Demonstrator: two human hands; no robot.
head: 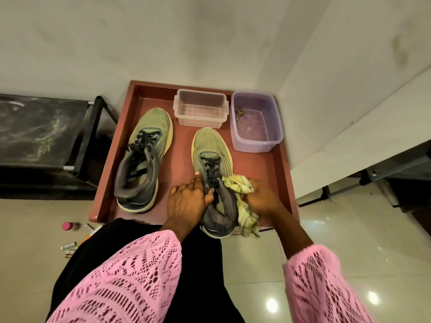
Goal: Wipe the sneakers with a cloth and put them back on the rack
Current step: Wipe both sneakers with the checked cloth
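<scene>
At the near edge of the shallow red-brown wooden tray (pixel 283 173): left hand (pixel 186 201) gripping the collar of the near olive-and-grey mesh sneaker (pixel 213 159), thumb inside the opening, fingers on the outer side. Right hand (pixel 262 198) bunched around a crumpled yellow-green cloth (pixel 247 215), pressed against the collar's right flank. Step in hand, by judgement: wiping the first shoe. Next move: rub toward the toe, bracing firmly. Further left, second matching sneaker (pixel 142 159) lying untouched. Beyond, clear plastic box (pixel 200 110) and lilac tub (pixel 255 121).
</scene>
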